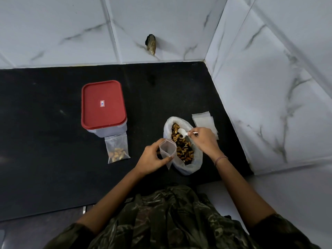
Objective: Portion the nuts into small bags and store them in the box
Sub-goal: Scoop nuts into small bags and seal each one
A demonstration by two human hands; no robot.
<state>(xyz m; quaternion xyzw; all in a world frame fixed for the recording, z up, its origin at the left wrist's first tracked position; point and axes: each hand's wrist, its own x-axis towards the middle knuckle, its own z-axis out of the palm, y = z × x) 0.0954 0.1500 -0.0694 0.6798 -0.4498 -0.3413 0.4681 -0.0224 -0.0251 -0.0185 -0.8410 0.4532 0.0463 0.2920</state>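
A large white plastic bag (195, 163) lies open on the black counter, full of brown mixed nuts (183, 150). My right hand (204, 141) holds a small white plastic spoon (182, 131) over the nuts. My left hand (152, 157) holds a small clear empty bag (167, 148) upright with its mouth open, right beside the big bag. A clear box with a red lid (103, 105) stands shut to the left. One small clear bag with nuts in it (117, 150) lies flat just in front of the box.
A stack of empty small clear bags (204, 122) lies behind my right hand. White marble-look tiled walls (269, 105) close the counter (45, 141) at the back and on the right. A dark hole (150, 44) shows in the back wall.
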